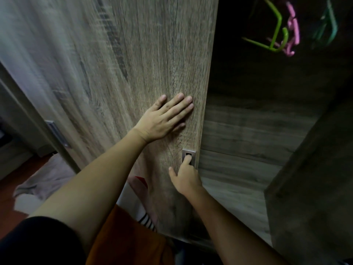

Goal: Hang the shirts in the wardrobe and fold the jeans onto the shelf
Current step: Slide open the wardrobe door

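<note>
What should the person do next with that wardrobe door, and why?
Probably slide the door further left. The left hand lies flat on its panel and a right hand finger is hooked in the metal handle, yet only part of the interior with the empty hangers is open.

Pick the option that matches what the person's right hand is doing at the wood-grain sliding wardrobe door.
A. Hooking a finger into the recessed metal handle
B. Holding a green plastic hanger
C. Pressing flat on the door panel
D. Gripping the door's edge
A: the right hand has a fingertip in the recessed metal handle of the wood-grain sliding wardrobe door, while the left hand lies flat on the panel.
</note>
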Demonstrator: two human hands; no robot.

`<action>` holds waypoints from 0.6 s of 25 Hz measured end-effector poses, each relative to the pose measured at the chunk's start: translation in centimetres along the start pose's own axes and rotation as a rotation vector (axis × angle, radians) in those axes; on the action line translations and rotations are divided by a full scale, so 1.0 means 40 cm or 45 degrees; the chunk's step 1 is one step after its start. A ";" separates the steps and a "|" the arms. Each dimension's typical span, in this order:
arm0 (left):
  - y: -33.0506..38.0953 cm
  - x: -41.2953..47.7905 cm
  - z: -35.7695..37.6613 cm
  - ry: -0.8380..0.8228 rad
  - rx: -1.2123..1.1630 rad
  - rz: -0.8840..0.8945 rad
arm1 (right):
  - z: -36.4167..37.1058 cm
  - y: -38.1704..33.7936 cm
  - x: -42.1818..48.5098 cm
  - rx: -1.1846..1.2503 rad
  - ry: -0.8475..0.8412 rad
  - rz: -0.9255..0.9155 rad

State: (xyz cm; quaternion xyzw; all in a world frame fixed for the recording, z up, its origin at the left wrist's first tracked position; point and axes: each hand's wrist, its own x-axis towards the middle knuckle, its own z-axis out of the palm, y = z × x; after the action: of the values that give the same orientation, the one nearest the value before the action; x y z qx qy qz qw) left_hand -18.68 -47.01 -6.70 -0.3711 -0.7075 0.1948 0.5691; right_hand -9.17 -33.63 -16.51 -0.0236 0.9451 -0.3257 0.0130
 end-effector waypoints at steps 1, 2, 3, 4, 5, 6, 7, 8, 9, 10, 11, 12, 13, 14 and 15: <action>-0.008 -0.008 -0.005 -0.007 -0.002 -0.008 | 0.005 -0.005 0.004 -0.009 -0.021 -0.014; -0.014 -0.016 -0.008 -0.015 -0.003 -0.014 | 0.010 -0.007 0.005 -0.014 -0.039 -0.028; -0.019 -0.023 -0.012 -0.030 -0.006 -0.024 | 0.016 -0.009 0.004 -0.021 -0.063 -0.034; -0.025 -0.032 -0.017 -0.051 -0.004 -0.035 | 0.023 -0.011 0.003 -0.033 -0.099 -0.036; -0.032 -0.041 -0.024 -0.076 0.001 -0.047 | 0.031 -0.013 0.003 -0.048 -0.142 -0.038; -0.039 -0.051 -0.031 -0.107 0.007 -0.054 | 0.038 -0.015 0.002 -0.059 -0.182 -0.040; -0.045 -0.061 -0.038 -0.147 0.002 -0.055 | 0.043 -0.016 0.002 -0.067 -0.214 -0.045; -0.049 -0.066 -0.048 -0.185 -0.018 -0.056 | 0.042 -0.019 0.002 -0.081 -0.239 -0.052; -0.050 -0.067 -0.059 -0.225 -0.047 -0.064 | 0.039 -0.023 0.002 -0.108 -0.257 -0.058; -0.048 -0.064 -0.072 -0.262 -0.084 -0.090 | 0.035 -0.027 0.001 -0.152 -0.264 -0.059; -0.043 -0.060 -0.084 -0.310 -0.137 -0.129 | 0.029 -0.027 0.000 -0.207 -0.257 -0.057; -0.035 -0.060 -0.097 -0.376 -0.199 -0.181 | 0.022 -0.028 -0.002 -0.261 -0.252 -0.053; -0.025 -0.064 -0.118 -0.460 -0.265 -0.250 | 0.015 -0.030 -0.006 -0.301 -0.255 -0.059; -0.016 -0.073 -0.142 -0.554 -0.312 -0.336 | 0.007 -0.036 -0.011 -0.321 -0.270 -0.089; -0.008 -0.087 -0.172 -0.647 -0.343 -0.447 | 0.000 -0.045 -0.017 -0.312 -0.295 -0.136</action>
State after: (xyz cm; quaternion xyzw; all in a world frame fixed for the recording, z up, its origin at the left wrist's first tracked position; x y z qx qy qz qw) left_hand -11.96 -50.83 -6.86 -0.2551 -0.8993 0.0848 0.3451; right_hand -8.42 -35.00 -15.39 -0.1126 0.9673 -0.2035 0.1015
